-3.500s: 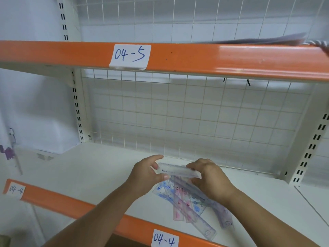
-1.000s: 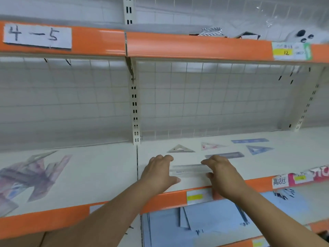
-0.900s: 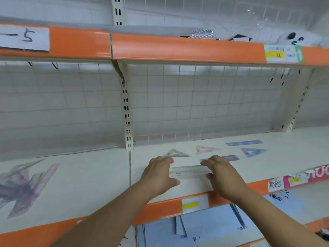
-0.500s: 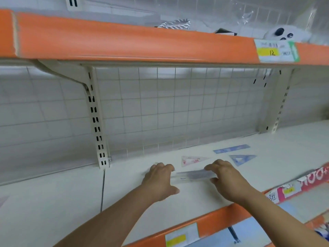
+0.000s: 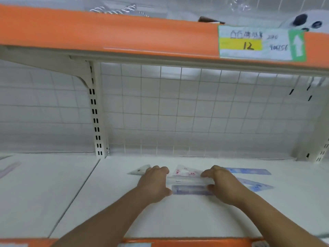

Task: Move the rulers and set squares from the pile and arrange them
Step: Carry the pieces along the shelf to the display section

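My left hand point(image 5: 154, 184) and my right hand point(image 5: 223, 185) hold a clear ruler point(image 5: 187, 180) by its two ends, low over the white shelf point(image 5: 178, 216). Just in front of it lies a purple ruler point(image 5: 190, 190). Behind it rests a pink-printed set square point(image 5: 187, 172). A grey set square point(image 5: 138, 171) pokes out past my left fingers. To the right lie a blue ruler point(image 5: 249, 171) and a blue set square point(image 5: 256, 185), partly hidden by my right hand. The pile is only a purple blur point(image 5: 8, 170) at the far left.
A wire grid backs the shelf point(image 5: 178, 113), with a slotted upright post point(image 5: 96, 113) on the left. An orange shelf rail point(image 5: 106, 32) with a price label point(image 5: 258, 43) runs overhead. The lower orange rail point(image 5: 178, 242) edges the shelf front.
I have carried the clear ruler from the pile on the left bay to the right bay. It now sits lower, between the pink set square and the purple ruler.
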A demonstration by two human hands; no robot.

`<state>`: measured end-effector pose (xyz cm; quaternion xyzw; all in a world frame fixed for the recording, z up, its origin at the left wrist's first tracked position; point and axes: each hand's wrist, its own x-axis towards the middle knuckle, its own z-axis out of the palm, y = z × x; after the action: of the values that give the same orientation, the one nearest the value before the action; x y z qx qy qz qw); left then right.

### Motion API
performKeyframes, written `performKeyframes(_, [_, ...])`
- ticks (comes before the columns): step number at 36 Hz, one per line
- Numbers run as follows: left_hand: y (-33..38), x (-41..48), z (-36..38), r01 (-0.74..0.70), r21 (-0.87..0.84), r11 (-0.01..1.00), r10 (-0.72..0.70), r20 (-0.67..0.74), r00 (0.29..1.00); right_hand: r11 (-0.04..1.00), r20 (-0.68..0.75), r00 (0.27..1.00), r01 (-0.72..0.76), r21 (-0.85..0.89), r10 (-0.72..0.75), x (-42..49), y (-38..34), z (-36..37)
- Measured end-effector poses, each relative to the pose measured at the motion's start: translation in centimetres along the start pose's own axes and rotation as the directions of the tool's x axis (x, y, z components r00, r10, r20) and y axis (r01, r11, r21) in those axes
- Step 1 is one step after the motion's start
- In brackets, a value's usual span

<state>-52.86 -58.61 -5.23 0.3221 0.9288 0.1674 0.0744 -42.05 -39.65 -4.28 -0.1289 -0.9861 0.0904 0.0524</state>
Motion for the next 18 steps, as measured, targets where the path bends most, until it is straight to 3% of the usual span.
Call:
performKeyframes(10, [2.0, -1.9, 1.7, 0.179, -0.003, 0.984, -0.179, -0.007, 0.984, 0.987, 0.135, 0.978, 0.157, 0.025, -0.159, 1.7, 3.2, 0.8])
performKeyframes(18, [2.0, -2.2, 1.4, 0.258, 0.021, 0.966, -0.257, -0.03, 0.966, 0.976, 0.157, 0.964, 0.208, 0.058, -0.215, 2.7, 3.6, 1.8])
